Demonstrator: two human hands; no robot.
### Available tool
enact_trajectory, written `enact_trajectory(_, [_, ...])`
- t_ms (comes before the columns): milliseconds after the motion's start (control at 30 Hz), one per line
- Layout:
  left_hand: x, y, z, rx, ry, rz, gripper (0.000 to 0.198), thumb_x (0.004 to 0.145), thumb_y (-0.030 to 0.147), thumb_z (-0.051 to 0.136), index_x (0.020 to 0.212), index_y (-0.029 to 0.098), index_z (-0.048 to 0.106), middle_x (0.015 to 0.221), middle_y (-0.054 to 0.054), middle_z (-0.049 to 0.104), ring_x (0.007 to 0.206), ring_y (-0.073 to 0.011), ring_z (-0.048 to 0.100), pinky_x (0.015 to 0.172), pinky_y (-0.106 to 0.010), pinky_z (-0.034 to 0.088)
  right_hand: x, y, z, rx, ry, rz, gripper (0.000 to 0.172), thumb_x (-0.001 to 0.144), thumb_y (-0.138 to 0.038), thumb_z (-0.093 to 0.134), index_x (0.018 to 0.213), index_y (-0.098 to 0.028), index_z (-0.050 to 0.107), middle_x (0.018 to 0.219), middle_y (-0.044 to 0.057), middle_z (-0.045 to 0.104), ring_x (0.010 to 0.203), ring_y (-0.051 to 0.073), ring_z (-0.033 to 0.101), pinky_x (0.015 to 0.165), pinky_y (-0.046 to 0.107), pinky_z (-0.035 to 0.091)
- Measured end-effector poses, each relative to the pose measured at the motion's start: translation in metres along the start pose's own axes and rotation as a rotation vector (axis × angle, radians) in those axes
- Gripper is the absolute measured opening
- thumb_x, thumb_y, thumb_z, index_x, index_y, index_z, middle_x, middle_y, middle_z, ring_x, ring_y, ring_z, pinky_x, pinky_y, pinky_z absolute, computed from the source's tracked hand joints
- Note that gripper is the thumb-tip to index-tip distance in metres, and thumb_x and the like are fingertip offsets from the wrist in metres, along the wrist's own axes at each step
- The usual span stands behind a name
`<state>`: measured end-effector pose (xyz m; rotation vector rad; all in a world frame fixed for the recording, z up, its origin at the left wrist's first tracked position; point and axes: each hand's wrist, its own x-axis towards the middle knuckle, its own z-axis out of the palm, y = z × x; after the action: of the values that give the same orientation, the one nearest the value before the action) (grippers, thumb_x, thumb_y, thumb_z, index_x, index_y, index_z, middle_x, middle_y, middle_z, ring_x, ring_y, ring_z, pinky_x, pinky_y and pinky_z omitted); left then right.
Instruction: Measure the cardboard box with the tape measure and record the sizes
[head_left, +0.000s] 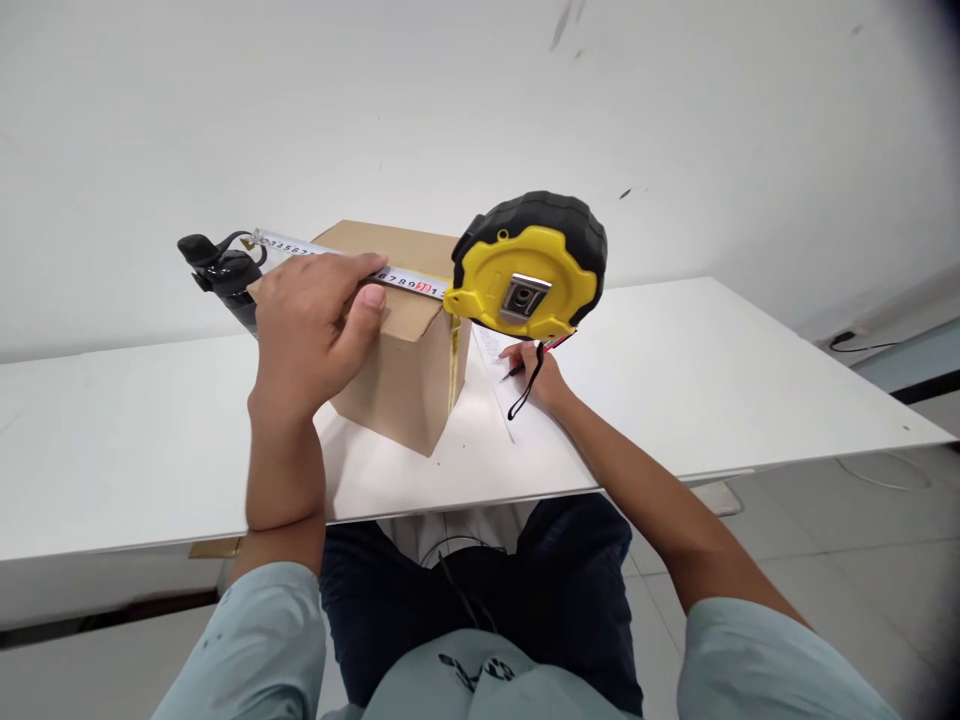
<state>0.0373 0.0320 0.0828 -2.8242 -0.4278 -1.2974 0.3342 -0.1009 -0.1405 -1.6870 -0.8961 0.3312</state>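
Left hand [315,320] clamps the tape blade [409,282] flat against the top of the box [409,370]. The blade spans the box top; the yellow case [529,270] hangs past its right edge. Right hand [541,380] holds a pen [514,372], tip on paper [496,395]. A bottle [221,272] stands behind the box on the table [712,370].

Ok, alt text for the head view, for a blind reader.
The left hand presses a tape blade flat across the top of a cardboard box on a white table, its yellow case at the box's edge. The right hand holds a pen on paper; a black bottle stands behind.
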Motion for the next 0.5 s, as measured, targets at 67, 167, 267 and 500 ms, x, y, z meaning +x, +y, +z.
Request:
enact_trajectory(67, [0.0, -0.0008, 0.0004, 0.015, -0.009, -0.007, 0.069, 0.113, 0.07, 0.025, 0.127, 0.026, 0.077, 0.121, -0.005, 0.083, 0.118, -0.0321, 0.074, 0.105, -0.06, 0.051, 0.0008, -0.0003, 0.0014, -0.014, 0.004, 0.049, 0.094, 0.087, -0.105, 0.026, 0.084, -0.022, 0.071, 0.067, 0.005, 0.059, 0.069, 0.021, 0.058, 0.07, 0.038, 0.05])
enact_trajectory(167, [-0.001, -0.0008, 0.0006, 0.035, -0.009, -0.016, 0.07, 0.112, 0.072, 0.025, 0.125, 0.026, 0.077, 0.116, -0.005, 0.083, 0.116, -0.032, 0.074, 0.104, -0.06, 0.051, 0.0017, -0.0006, 0.0029, -0.03, 0.022, 0.075, 0.081, 0.086, -0.099, 0.046, 0.081, -0.022, 0.069, 0.068, 0.005, 0.062, 0.073, 0.021, 0.059, 0.075, 0.038, 0.051])
enact_trajectory(267, [-0.0027, 0.0005, 0.0001, 0.045, -0.006, -0.018, 0.069, 0.112, 0.071, 0.024, 0.126, 0.029, 0.077, 0.116, -0.005, 0.084, 0.115, -0.0321, 0.074, 0.101, -0.058, 0.05, 0.0022, -0.0006, 0.0048, -0.037, 0.037, 0.079, 0.07, 0.085, -0.09, 0.057, 0.08, -0.021, 0.07, 0.081, 0.008, 0.071, 0.082, 0.022, 0.063, 0.08, 0.037, 0.052])
enact_trajectory(500, [-0.0035, 0.0014, -0.0014, 0.073, 0.001, -0.007, 0.066, 0.112, 0.069, 0.025, 0.125, 0.032, 0.078, 0.114, -0.006, 0.084, 0.108, -0.0333, 0.074, 0.096, -0.057, 0.048, 0.0102, 0.0007, 0.0055, -0.052, 0.014, 0.105, 0.06, 0.088, -0.078, 0.062, 0.074, -0.02, 0.071, 0.076, 0.008, 0.072, 0.081, 0.022, 0.064, 0.081, 0.037, 0.054])
